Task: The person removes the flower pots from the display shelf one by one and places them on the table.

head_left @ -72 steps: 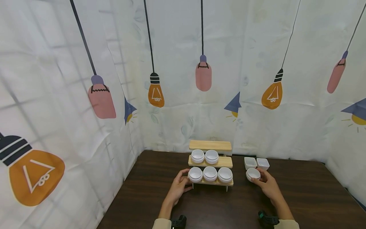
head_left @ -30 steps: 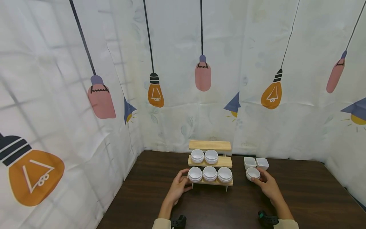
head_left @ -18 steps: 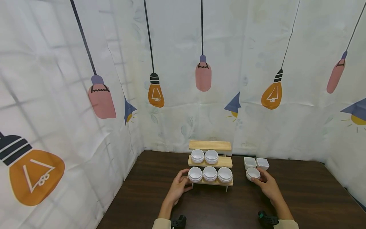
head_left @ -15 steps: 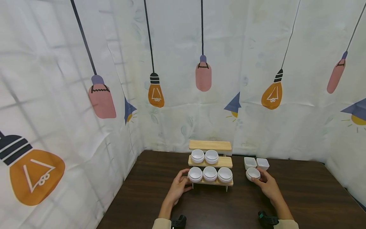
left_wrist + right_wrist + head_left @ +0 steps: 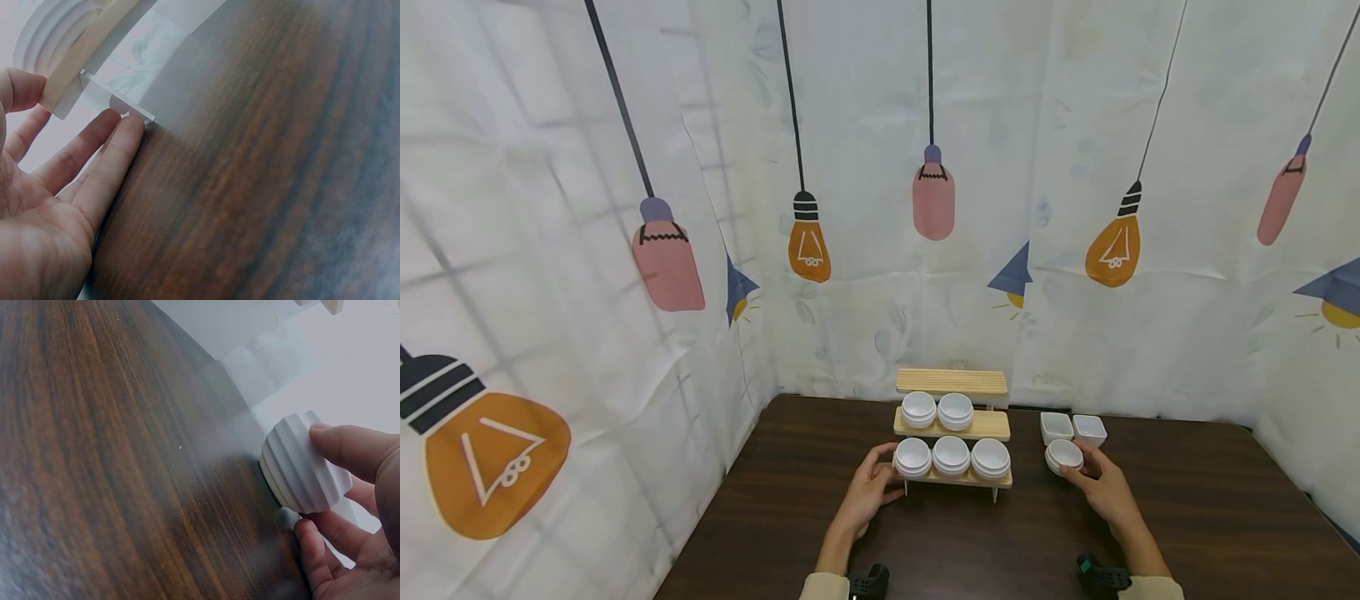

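A three-tier wooden stand point(image 5: 951, 381) with clear legs stands on the dark table, round white ribbed bowls point(image 5: 951, 455) on its lower two boards. My left hand point(image 5: 867, 490) grips its lowest board at the left end; in the left wrist view, fingertips point(image 5: 128, 122) touch the clear leg, a finger and the board's end point(image 5: 59, 103) meeting above. To the right, my right hand point(image 5: 1099, 481) holds another round ribbed bowl point(image 5: 300, 465), thumb on its side and fingers around the far and under side. This bowl sits close to the tabletop, upright in the head view.
Two square white bowls point(image 5: 1056, 426) stand side by side just behind the bowl in my right hand. The top board bears no bowl. A light printed curtain point(image 5: 865, 333) hangs along the table's back and left edges. Brown tabletop point(image 5: 985, 550) lies between the forearms.
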Motion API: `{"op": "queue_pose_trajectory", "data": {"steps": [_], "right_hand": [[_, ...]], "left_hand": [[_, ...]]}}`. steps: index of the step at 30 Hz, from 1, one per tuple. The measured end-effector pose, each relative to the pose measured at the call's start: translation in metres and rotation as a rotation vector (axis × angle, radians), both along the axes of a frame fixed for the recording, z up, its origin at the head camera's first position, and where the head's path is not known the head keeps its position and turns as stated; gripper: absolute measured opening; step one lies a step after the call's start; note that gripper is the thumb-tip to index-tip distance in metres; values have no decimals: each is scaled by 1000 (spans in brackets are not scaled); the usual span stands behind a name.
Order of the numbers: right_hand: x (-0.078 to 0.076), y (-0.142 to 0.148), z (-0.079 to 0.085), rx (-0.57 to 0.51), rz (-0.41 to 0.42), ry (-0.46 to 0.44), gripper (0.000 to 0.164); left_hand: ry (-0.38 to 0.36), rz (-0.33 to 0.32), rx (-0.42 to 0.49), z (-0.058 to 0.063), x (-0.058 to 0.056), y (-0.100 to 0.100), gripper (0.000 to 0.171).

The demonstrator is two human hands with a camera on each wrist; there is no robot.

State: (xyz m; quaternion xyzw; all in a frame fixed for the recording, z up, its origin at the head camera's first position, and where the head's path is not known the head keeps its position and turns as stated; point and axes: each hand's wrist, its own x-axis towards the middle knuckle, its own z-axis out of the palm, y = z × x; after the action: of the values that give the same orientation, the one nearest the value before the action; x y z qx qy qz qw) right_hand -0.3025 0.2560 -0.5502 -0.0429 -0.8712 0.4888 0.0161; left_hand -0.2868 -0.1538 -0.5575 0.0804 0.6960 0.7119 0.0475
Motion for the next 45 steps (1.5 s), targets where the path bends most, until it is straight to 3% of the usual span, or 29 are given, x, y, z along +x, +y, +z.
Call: {"op": "queue_pose_trajectory", "data": {"steps": [19,31,39,45], "right_hand": [[4,2,9,-49,-51,12,65],[12,-8,36,-91,-186,152,44],[16,-19,51,-88,-147,234,40],[16,-30,57,-119,-73,325,39]], "left_hand": [[0,-7,20,1,2,1,43],[-9,-3,12,1,0,1,41],[-4,-7,19,-1,0,0,42],[-4,-4,13,-1,-1,0,42]]}}
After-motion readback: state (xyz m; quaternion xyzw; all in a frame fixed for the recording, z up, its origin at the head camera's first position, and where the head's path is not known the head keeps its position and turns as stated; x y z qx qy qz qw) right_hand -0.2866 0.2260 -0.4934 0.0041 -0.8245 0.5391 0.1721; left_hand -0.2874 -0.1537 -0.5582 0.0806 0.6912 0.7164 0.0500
